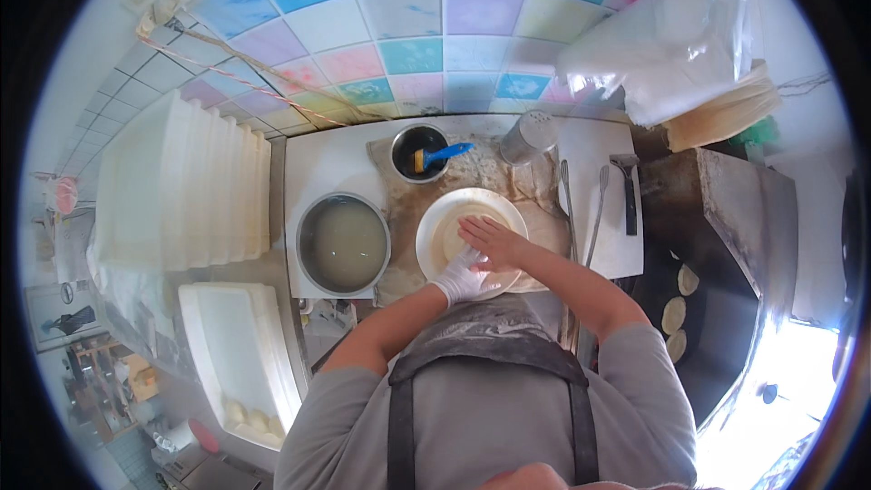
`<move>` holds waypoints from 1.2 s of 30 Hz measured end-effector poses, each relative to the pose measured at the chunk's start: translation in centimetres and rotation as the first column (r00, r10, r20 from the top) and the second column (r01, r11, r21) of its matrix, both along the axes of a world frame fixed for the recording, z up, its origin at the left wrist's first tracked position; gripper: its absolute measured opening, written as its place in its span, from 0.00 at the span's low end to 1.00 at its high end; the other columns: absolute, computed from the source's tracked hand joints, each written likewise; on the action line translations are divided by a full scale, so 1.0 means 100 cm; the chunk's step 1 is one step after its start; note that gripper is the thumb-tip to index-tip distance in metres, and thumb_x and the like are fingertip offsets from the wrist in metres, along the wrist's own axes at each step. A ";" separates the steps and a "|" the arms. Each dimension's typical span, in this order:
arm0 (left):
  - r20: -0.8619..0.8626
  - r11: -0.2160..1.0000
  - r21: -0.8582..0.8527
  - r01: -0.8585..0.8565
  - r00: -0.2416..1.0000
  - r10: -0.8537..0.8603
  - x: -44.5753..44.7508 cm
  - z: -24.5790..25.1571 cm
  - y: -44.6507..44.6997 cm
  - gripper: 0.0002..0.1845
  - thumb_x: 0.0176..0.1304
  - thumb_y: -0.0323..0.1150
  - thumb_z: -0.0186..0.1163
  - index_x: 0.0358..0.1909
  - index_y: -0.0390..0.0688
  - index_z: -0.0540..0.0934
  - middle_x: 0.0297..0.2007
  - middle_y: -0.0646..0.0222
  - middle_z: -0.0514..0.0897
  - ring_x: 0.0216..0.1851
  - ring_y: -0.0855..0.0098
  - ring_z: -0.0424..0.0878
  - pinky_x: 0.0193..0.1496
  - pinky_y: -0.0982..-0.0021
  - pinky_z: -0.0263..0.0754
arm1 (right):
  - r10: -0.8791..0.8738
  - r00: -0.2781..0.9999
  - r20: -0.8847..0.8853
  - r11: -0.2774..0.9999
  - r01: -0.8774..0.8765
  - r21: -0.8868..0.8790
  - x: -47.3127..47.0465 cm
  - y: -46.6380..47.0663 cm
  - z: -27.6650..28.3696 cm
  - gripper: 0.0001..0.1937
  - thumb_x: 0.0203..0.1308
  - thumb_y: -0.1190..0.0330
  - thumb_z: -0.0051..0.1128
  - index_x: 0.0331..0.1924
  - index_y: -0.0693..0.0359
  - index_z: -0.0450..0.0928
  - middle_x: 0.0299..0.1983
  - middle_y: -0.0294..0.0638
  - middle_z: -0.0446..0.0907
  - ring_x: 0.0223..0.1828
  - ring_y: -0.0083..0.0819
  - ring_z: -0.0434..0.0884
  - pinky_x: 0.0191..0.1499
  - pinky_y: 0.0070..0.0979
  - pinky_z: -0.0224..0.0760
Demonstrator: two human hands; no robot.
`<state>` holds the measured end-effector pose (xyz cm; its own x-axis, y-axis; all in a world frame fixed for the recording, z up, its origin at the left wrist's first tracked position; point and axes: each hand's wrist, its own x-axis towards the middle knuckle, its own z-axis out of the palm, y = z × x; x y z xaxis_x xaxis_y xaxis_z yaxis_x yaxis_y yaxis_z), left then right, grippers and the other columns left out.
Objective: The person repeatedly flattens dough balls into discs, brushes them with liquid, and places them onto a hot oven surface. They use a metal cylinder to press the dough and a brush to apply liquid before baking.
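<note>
Before me a white round plate (427,221) lies on a stained cloth, with flattened pale dough (449,228) in it. My right hand (491,243) is bare and lies flat over the dough, fingers pointing to the upper left. Just below it, touching it, my left hand (464,277) wears a white glove; its fingers are partly hidden under the right one. A metal pot of cloudy liquid (343,245) stands to the left. Above the plate, a blue-handled brush (446,152) rests in a small metal bowl of dark liquid (407,143), and a metal shaker (527,138) stands nearby.
Metal tongs (597,218) and a black-handled scraper (631,201) lie on the right of the white board. Further right, several flat dough rounds (674,315) sit on a dark griddle (711,333). Stacked white trays (184,184) and a tray (228,347) with dough balls stand left.
</note>
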<state>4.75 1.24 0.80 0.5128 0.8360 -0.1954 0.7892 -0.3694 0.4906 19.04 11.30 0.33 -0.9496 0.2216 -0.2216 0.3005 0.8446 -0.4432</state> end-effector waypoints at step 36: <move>0.444 0.541 -0.361 -0.760 0.370 0.816 -0.059 -0.013 0.012 0.18 0.65 0.38 0.55 0.47 0.33 0.72 0.30 0.65 0.79 0.31 0.66 0.78 0.40 0.63 0.73 | -0.251 0.953 -0.169 0.902 0.294 0.316 -0.009 -0.071 0.021 0.30 0.62 0.49 0.44 0.66 0.51 0.58 0.67 0.40 0.57 0.70 0.36 0.51 0.70 0.40 0.37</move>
